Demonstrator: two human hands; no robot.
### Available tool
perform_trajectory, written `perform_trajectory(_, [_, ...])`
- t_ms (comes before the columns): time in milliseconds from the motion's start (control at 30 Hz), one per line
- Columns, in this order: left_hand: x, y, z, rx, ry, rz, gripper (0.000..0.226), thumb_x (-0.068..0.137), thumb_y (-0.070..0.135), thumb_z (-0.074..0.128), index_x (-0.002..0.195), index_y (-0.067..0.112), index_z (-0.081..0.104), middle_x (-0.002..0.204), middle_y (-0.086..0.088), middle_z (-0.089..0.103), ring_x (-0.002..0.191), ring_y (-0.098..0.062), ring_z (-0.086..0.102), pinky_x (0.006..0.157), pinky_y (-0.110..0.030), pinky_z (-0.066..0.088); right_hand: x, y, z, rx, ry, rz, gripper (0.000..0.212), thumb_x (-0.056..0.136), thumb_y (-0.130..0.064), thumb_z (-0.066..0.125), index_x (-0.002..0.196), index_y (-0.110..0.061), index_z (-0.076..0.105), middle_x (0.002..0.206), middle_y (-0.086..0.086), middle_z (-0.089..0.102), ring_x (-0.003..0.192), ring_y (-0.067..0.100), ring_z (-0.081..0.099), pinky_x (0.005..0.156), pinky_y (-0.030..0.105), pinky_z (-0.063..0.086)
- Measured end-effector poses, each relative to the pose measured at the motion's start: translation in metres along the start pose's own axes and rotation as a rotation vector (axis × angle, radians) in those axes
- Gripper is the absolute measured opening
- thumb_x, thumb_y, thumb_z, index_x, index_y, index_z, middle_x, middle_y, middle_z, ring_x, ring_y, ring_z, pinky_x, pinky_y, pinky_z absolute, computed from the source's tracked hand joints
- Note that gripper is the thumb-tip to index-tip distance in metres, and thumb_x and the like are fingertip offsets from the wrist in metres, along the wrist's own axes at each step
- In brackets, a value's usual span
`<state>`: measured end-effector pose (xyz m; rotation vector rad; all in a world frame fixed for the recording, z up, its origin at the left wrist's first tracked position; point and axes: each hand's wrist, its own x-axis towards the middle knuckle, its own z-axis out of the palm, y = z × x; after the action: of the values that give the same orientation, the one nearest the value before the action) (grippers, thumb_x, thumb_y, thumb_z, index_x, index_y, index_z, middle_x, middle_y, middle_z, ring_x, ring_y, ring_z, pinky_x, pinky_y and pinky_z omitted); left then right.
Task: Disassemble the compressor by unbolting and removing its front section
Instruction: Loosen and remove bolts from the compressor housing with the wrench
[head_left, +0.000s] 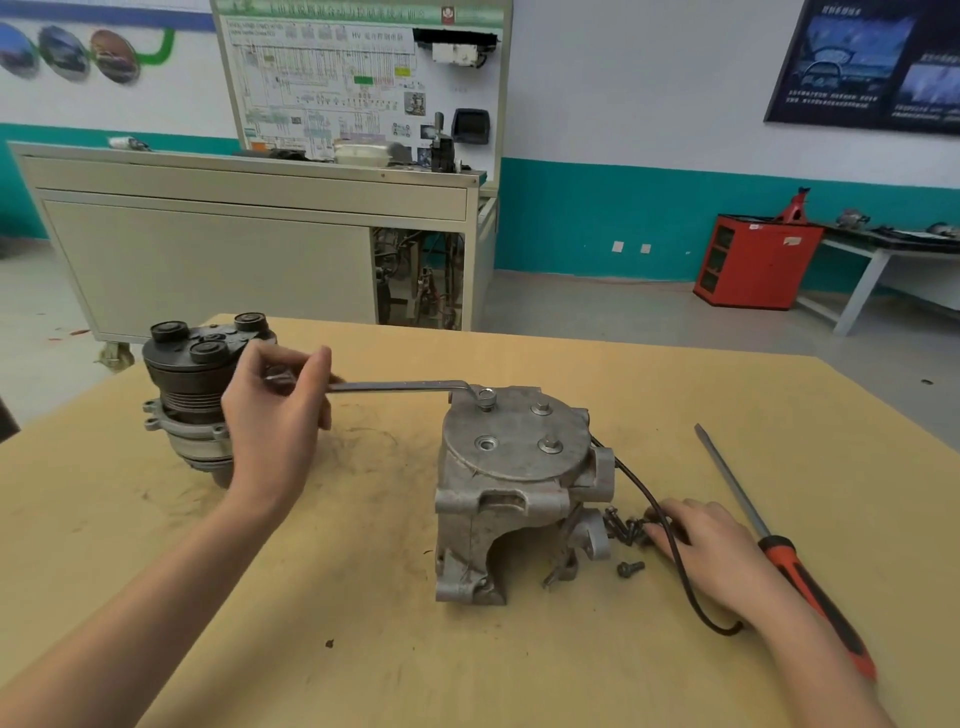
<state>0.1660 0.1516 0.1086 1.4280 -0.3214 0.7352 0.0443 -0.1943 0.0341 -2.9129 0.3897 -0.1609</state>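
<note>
The left hand (275, 415) has its fingers curled round the end of a wrench (395, 386), the only one in view. From this hand the wrench runs out to the right, and its ring end sits over a bolt (485, 397) on top of the compressor body (509, 499), which stands upright on the tabletop (337, 571). Three bolts sit in the body's round top cover, counting the one under the wrench, and one hole (487, 443) is empty.

Just behind the left hand, partly hidden by it, stands the front section (192, 395) with its dark pulley, well apart from the body.

The right hand (711, 551) lies flat on the tabletop with fingers stretched out and grips nothing. At its fingertips, between the hand and the foot of the body, is a small heap of loose bolts (623, 526), too bunched to count. A single bolt (630, 568) lies just in front of the heap. A black cable (675, 561) from the body crosses over the fingers.

Right of this hand lies one screwdriver (810, 592) with an orange and black handle, just beside the wrist.
</note>
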Motion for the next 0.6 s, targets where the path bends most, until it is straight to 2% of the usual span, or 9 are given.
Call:
perform_trajectory(67, [-0.017, 0.008, -0.013, 0.053, -0.043, 0.063, 0.02, 0.087, 0.041, 0.06, 0.072, 0.031, 0.049, 0.054, 0.005, 0.058, 0.039, -0.006, 0.047, 0.041, -0.018, 0.036, 0.0, 0.0, 0.0, -0.005, -0.002, 0.001, 0.029, 0.098, -0.04, 0.041, 0.123, -0.029, 0.052, 0.116, -0.008, 0.058, 0.111, 0.014, 0.045, 0.087, 0.031, 0.042])
perform_trajectory(133, [-0.031, 0.016, -0.024, 0.17, -0.12, 0.215, 0.02, 0.09, 0.045, 0.054, 0.075, 0.033, 0.049, 0.059, 0.005, 0.057, 0.044, -0.009, 0.049, 0.044, -0.019, 0.036, 0.0, 0.0, 0.0, -0.01, -0.003, 0.001, 0.029, 0.098, -0.04, 0.041, 0.123, -0.029, 0.052, 0.118, -0.008, 0.058, 0.113, 0.015, 0.045, 0.088, 0.032, 0.042])
perform_trajectory(233, [-0.046, 0.031, -0.028, 0.339, -0.234, 0.551, 0.029, 0.1, 0.039, 0.045, 0.08, 0.02, 0.054, 0.071, 0.005, 0.053, 0.054, -0.009, 0.046, 0.051, -0.014, 0.035, -0.001, -0.001, -0.001, -0.014, -0.009, 0.0, 0.03, 0.098, -0.04, 0.042, 0.124, -0.029, 0.051, 0.119, -0.007, 0.057, 0.114, 0.015, 0.045, 0.09, 0.032, 0.042])
perform_trajectory(300, [-0.052, 0.043, -0.025, 0.385, -0.318, 0.754, 0.027, 0.102, 0.032, 0.044, 0.084, 0.014, 0.055, 0.068, 0.008, 0.054, 0.058, -0.008, 0.045, 0.055, -0.013, 0.036, -0.001, -0.002, -0.002, -0.017, -0.012, -0.003, 0.03, 0.098, -0.04, 0.042, 0.124, -0.029, 0.051, 0.119, -0.007, 0.057, 0.113, 0.015, 0.045, 0.09, 0.032, 0.042])
perform_trajectory(367, [-0.057, 0.056, -0.016, 0.414, -0.422, 0.923, 0.02, 0.101, 0.027, 0.046, 0.087, 0.014, 0.053, 0.062, -0.001, 0.06, 0.055, -0.008, 0.049, 0.052, -0.014, 0.039, -0.002, -0.003, -0.003, -0.018, -0.013, -0.003, 0.03, 0.098, -0.041, 0.042, 0.124, -0.03, 0.051, 0.119, -0.008, 0.057, 0.113, 0.015, 0.045, 0.089, 0.032, 0.042])
perform_trajectory(433, [-0.062, 0.072, -0.002, 0.471, -0.507, 1.068, 0.023, 0.101, 0.027, 0.047, 0.085, 0.012, 0.055, 0.057, -0.004, 0.057, 0.046, -0.016, 0.051, 0.041, -0.025, 0.042, -0.002, -0.003, -0.003, -0.016, -0.012, -0.002, 0.03, 0.097, -0.041, 0.042, 0.123, -0.03, 0.052, 0.117, -0.008, 0.057, 0.113, 0.015, 0.046, 0.089, 0.032, 0.043])
perform_trajectory(533, [-0.074, 0.098, 0.03, 0.655, -0.627, 1.198, 0.035, 0.098, 0.028, 0.053, 0.067, 0.014, 0.061, 0.055, 0.001, 0.048, 0.042, -0.015, 0.046, 0.036, -0.023, 0.035, -0.003, -0.004, -0.004, -0.014, -0.015, 0.004, 0.031, 0.097, -0.041, 0.041, 0.124, -0.03, 0.051, 0.118, -0.007, 0.057, 0.114, 0.015, 0.045, 0.09, 0.031, 0.042])
perform_trajectory(600, [-0.084, 0.109, 0.056, 0.866, -0.732, 1.206, 0.025, 0.087, 0.031, 0.066, 0.065, 0.021, 0.059, 0.054, 0.006, 0.047, 0.041, -0.013, 0.045, 0.039, -0.021, 0.026, -0.003, -0.005, -0.005, -0.003, -0.017, 0.007, 0.03, 0.098, -0.041, 0.041, 0.123, -0.029, 0.052, 0.118, -0.006, 0.057, 0.114, 0.016, 0.045, 0.09, 0.032, 0.042])
